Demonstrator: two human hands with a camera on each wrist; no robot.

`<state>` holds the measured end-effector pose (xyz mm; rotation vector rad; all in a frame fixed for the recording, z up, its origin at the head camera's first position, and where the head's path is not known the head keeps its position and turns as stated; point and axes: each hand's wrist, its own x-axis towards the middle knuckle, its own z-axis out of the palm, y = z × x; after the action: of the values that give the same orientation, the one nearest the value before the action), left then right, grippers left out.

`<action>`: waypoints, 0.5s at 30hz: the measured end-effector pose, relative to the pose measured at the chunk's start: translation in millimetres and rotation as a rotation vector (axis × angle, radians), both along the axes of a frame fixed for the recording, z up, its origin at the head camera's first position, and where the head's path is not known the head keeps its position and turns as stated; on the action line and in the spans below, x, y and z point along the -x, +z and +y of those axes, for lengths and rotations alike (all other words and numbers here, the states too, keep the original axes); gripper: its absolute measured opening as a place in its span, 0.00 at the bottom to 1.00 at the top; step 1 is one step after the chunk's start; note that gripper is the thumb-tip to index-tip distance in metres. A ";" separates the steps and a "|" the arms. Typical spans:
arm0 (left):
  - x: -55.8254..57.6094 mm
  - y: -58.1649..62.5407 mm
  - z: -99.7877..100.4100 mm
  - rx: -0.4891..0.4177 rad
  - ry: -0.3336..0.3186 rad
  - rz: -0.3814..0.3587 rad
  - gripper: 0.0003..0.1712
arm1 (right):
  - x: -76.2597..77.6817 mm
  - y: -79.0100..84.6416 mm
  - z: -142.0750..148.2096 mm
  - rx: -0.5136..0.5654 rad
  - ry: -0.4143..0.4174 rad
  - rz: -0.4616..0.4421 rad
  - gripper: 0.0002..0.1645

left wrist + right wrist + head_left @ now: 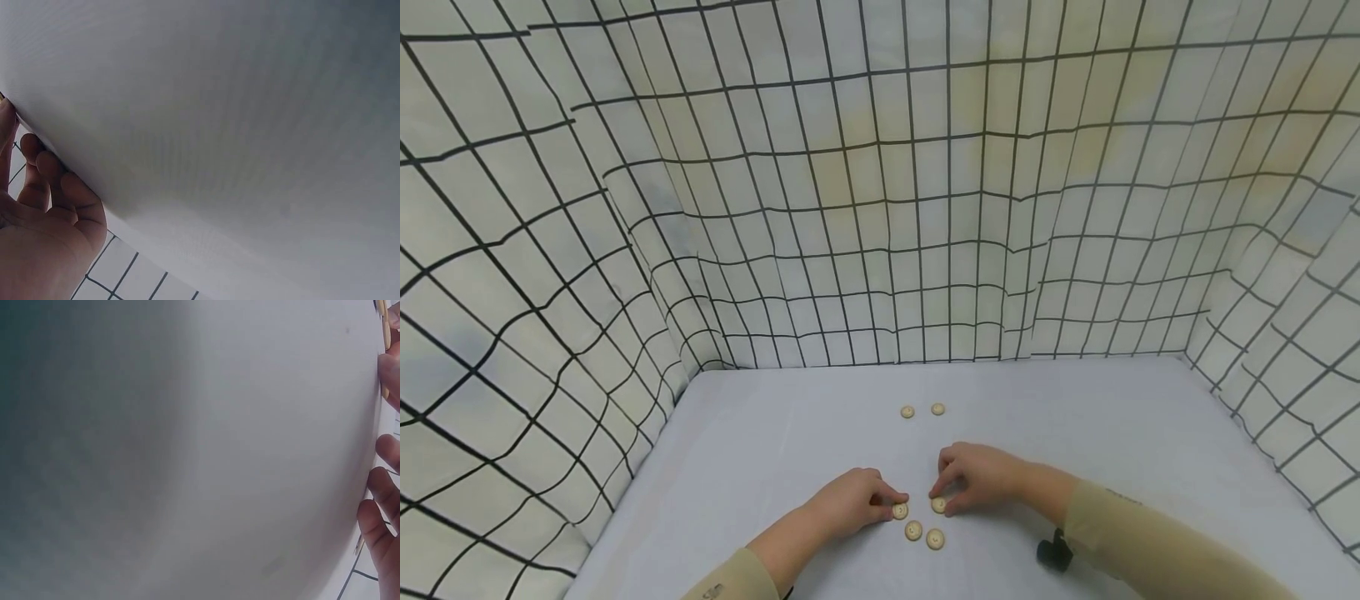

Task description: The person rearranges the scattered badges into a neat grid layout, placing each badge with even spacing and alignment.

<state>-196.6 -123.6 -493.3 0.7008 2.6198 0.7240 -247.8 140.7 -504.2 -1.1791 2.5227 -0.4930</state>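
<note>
In the head view, my left hand (856, 504) pinches a round pale wooden button (900, 511) between thumb and index finger, low at the table surface. Opposite it, my right hand (981, 477) has thumb and index finger at the edges of another such button (939, 505), also at the surface. Just below these two lie a third button (913, 531) and one more button (935, 539), touched by neither hand. The left wrist view shows the left hand (53, 237) with its other fingers bent against the table. Only fingertips of the right hand (386, 487) enter the right wrist view.
Two more buttons, a left one (907, 412) and a right one (937, 409), lie farther back on the white table (775, 433). White walls with a dark grid (925, 208) enclose the table's back and sides. A black device (1055, 552) sits below the right wrist.
</note>
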 end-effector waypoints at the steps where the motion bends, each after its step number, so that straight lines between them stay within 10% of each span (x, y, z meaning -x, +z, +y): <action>1: -0.2 0.2 0.1 -0.001 0.003 -0.002 0.16 | -0.4 0.0 0.0 0.008 0.003 0.000 0.17; 15: -0.8 0.7 0.4 0.004 0.026 -0.022 0.16 | -1.9 0.0 0.8 0.026 -0.015 -0.033 0.16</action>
<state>-195.8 -123.2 -492.6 0.6551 2.6141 0.7290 -245.9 141.5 -504.2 -1.1530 2.5064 -0.5464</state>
